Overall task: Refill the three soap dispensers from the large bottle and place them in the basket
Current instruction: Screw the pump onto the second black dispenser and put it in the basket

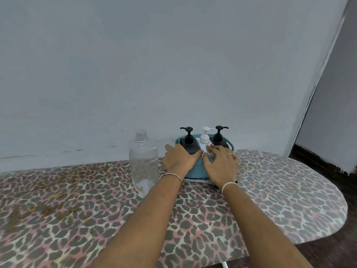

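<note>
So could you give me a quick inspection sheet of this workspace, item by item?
Surface: ironing board with a leopard-print cover; brown stains on its left part.
Job's things: basket by the wall holds the left black dispenser, white dispenser and right black dispenser, all upright; bottle stands left of it, uncapped, looks nearly empty.
Clutter: pale flat thing under the basket's front, unclear what.
Hands: left hand lies over the basket's left end, thumb on the left black dispenser, grip unclear; right hand lies flat on the white dispenser and rim.
Cables: nothing seen.
Surroundings: grey wall; dark floor at right.
</note>
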The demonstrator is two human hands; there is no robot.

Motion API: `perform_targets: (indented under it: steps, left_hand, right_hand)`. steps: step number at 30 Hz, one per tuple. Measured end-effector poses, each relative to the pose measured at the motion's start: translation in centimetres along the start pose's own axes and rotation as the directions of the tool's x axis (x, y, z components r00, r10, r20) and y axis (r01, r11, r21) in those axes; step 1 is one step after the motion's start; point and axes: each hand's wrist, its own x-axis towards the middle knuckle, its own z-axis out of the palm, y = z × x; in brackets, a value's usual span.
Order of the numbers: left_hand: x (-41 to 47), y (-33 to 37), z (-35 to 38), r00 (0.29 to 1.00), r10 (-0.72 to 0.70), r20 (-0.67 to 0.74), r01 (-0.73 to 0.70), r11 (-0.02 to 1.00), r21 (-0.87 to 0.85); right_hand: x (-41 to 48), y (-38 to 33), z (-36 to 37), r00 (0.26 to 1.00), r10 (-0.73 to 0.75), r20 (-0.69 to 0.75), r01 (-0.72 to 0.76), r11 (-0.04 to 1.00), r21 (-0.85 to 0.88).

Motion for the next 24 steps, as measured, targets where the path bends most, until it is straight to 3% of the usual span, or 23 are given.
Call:
perform_targets:
  steps: [5,8,13,20,24]
  left_hand:
    - [0.3,-0.3,-0.1,0.984,0.139,-0.116,-0.143,0.989,-0.033]
    - [0.8,-0.4,-0.3,0.973,0.228,-0.044,-0.229,0.972,-0.044]
    - [1.9,-0.4,-0.7,0.980,0.197,0.039,-0.195,0.980,-0.037]
    - [1.9,-0.6,0.3,0.983,0.181,-0.032,-0.183,0.970,-0.161]
    - [1.9,-0.3,0.8,0.985,0.171,-0.007,-0.170,0.971,-0.167]
  right_hand:
    - [-0.1,-0.3,-0.1,1.000,0.007,0.008,-0.006,1.000,-0.016]
    - [-0.1,-0.5,-0.3,1.000,0.015,0.020,-0.014,1.000,-0.026]
    - [0.3,-0.8,-0.2,0.999,0.037,0.001,-0.037,0.999,-0.033]
    - [0.2,-0.6,1.8,0.975,0.070,-0.211,-0.073,0.997,-0.005]
    - [1.1,-0.4,1.6,0.965,0.103,-0.241,-0.095,0.995,0.043]
